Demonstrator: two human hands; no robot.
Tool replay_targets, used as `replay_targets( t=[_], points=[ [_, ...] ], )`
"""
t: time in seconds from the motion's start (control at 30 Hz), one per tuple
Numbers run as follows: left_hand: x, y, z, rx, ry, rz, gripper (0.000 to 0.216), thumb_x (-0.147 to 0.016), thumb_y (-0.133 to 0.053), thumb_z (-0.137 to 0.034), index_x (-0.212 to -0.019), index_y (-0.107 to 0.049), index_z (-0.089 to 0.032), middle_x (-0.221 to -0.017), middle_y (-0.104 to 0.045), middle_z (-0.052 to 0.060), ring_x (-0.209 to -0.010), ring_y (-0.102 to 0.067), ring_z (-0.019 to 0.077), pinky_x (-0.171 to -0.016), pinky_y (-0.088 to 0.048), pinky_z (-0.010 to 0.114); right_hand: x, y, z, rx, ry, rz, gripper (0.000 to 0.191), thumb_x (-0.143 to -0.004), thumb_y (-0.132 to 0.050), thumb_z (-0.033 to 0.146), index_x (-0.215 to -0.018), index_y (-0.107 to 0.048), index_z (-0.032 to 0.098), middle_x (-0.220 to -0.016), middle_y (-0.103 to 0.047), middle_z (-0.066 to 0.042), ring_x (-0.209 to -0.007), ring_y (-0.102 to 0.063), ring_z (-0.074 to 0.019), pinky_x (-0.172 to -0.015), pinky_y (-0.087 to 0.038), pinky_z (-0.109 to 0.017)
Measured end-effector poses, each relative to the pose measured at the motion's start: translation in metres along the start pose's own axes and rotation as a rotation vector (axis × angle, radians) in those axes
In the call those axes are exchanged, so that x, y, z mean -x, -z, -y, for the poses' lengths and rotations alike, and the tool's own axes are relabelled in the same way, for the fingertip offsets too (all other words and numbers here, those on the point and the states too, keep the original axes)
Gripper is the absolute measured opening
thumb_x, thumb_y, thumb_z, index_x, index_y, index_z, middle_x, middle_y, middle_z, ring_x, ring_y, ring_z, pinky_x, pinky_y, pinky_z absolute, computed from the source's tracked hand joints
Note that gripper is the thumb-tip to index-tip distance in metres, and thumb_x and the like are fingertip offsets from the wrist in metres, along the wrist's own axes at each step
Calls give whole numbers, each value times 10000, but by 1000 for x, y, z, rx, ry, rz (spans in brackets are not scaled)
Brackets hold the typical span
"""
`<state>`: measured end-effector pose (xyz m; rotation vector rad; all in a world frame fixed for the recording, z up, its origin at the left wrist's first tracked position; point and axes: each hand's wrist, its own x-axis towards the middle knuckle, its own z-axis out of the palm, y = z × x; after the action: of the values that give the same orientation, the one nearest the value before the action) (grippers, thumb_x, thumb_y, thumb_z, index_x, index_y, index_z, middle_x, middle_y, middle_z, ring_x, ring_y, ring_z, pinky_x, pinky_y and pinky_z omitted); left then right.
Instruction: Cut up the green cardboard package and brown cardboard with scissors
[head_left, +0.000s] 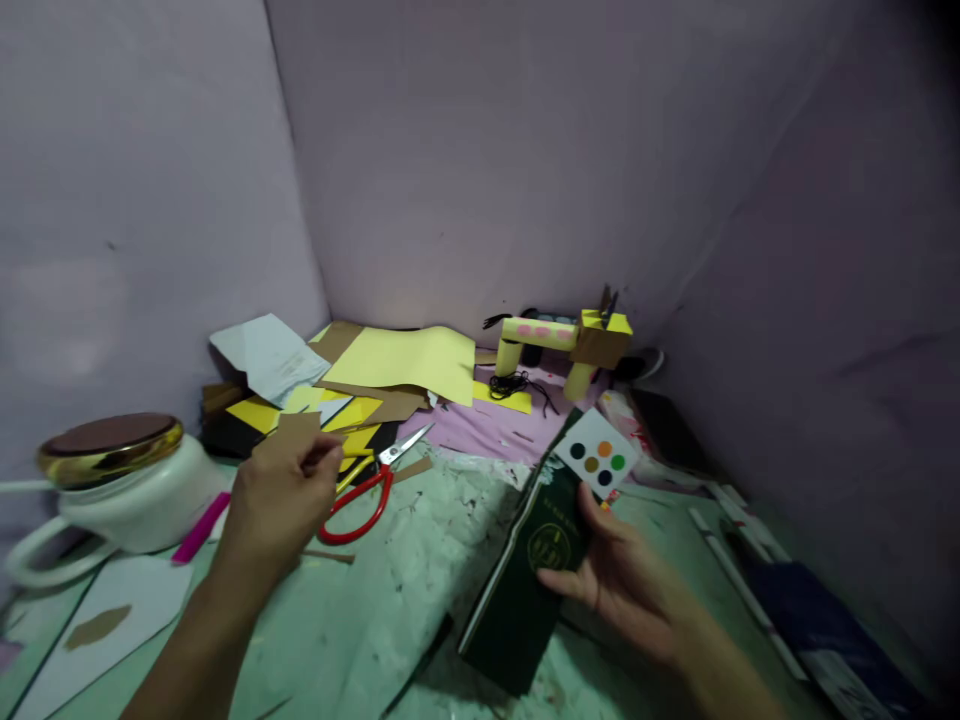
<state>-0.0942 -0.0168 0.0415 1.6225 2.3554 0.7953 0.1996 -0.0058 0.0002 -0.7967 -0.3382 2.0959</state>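
My right hand (619, 580) grips a dark green book (517, 610) with a gold round emblem, tilted above the table. A white card with coloured dots (598, 452) lies against the book's upper end, by my fingers. My left hand (289, 500) is closed, its fingers curled; what it pinches, if anything, is hidden. A brown cardboard piece (298, 428) shows just behind that hand, and I cannot tell whether it is held. Scissors with red and yellow handles (360, 510) lie beside it, blades pointing away.
A white teapot-like vessel with a gold-rimmed lid (142, 490) stands at left, near a magenta strip (201, 528). Yellow paper sheets (412, 362) and cardboard are piled at the back. A yellow paper animal figure (544, 335) stands behind the book. A dark blue pouch (817, 620) lies right.
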Motion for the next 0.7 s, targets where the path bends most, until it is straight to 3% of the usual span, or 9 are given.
replay_targets(
  t=[0.1, 0.2, 0.33, 0.43, 0.6, 0.7],
  points=[
    [-10, -2, 17, -119, -78, 111, 174, -740, -472, -234, -828, -618, -197, -791, -669, 35, -740, -617, 205, -633, -429, 260, -2, 2, 3, 3, 32, -26, 164, -869, -576, 272, -916, -624, 123, -840, -742, -122, -710, -720, -260, -567, -612, -423],
    [-10, -20, 21, -228, -153, 242, 204, -630, -504, -125, -774, -626, -201, -789, -657, 59, -773, -613, 254, -617, -413, 288, -3, 3, 6, 6, 45, -39, 159, -872, -573, 270, -936, -622, 133, -856, -743, -114, -723, -720, -254, -574, -612, -422],
    [-8, -41, 17, -352, -132, 263, 365, -569, -509, -76, -903, -628, -164, -869, -639, 154, -840, -596, 362, -634, -400, 369, -2, 7, 10, 6, 44, -25, 208, -839, -620, 297, -981, -608, 146, -875, -744, -95, -749, -718, -252, -591, -615, -416],
    [-9, -42, 16, -350, -88, 258, 461, -591, -511, -96, -1040, -579, -174, -901, -648, 165, -840, -606, 385, -617, -406, 380, -1, 7, 12, 8, 61, -29, 234, -826, -636, 301, -1006, -599, 155, -888, -742, -85, -764, -715, -246, -606, -617, -405],
    [-4, -28, 10, -266, -32, 200, 561, -635, -521, -153, -1189, -453, -212, -847, -663, 98, -764, -637, 334, -556, -414, 335, 1, 3, 18, -33, 170, -142, 171, -891, -533, 294, -979, -598, 162, -869, -736, -84, -735, -714, -239, -565, -616, -400],
    [5, -25, 1, 75, 24, 146, 525, -679, -572, -290, -1182, -436, -218, -606, -562, -19, -500, -564, 214, -438, -380, 271, 2, -1, 22, -95, 222, -235, 212, -946, -410, 274, -904, -596, 179, -782, -734, -52, -680, -707, -198, -544, -612, -386]
  ],
)
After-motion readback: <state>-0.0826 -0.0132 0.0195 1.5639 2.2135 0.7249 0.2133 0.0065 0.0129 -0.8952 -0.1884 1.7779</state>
